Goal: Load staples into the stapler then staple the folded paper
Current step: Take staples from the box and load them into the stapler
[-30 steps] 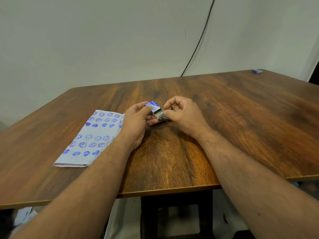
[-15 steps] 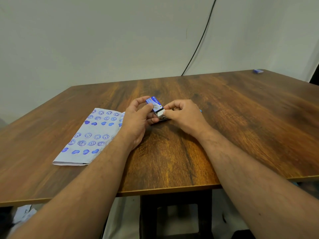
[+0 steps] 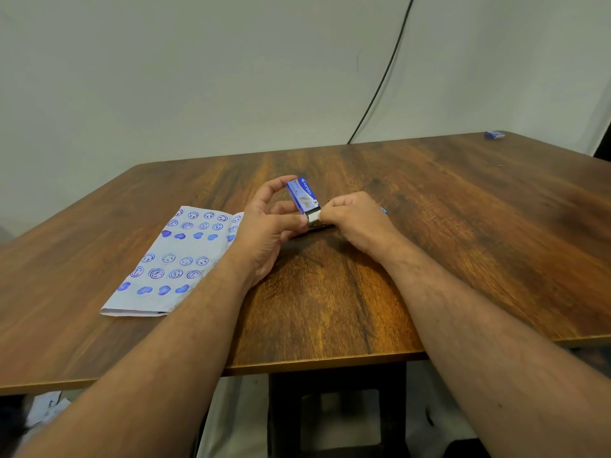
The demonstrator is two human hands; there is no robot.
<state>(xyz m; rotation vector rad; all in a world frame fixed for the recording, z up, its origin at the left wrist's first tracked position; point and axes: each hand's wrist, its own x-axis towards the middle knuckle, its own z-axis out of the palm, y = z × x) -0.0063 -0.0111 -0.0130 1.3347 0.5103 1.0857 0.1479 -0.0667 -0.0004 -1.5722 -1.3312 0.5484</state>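
Broadly: wide wooden table (image 3: 429, 259), bare across most of its top. Folded paper (image 3: 172, 259) printed with blue stamps, flat on the left part, just beside the left wrist and not yet stapled. Left hand (image 3: 264, 233) grasping the small blue staple box (image 3: 302, 198), tilted up off the wood, thumb and fingers on its sides. Right hand (image 3: 355, 223) clenched in a pinch at the pale inner tray (image 3: 314, 217) poking from the box's lower end; whether gripping the tray itself or a strip of staples, cannot tell. Sliver of blue (image 3: 383, 210) peeping from behind the right hand, possibly the stapler, too hidden to say. Second small blue thing (image 3: 495, 134) well apart at the far corner.

Likely risks, biggest first: tray yanked clear of the sleeve, spilling staples over the table, caused by too hard a pull against a tilted, open end. Next: strip snapping into short bits under a pinch that bends it. Smallest: box crushed by a tight left grip, jamming the tray.
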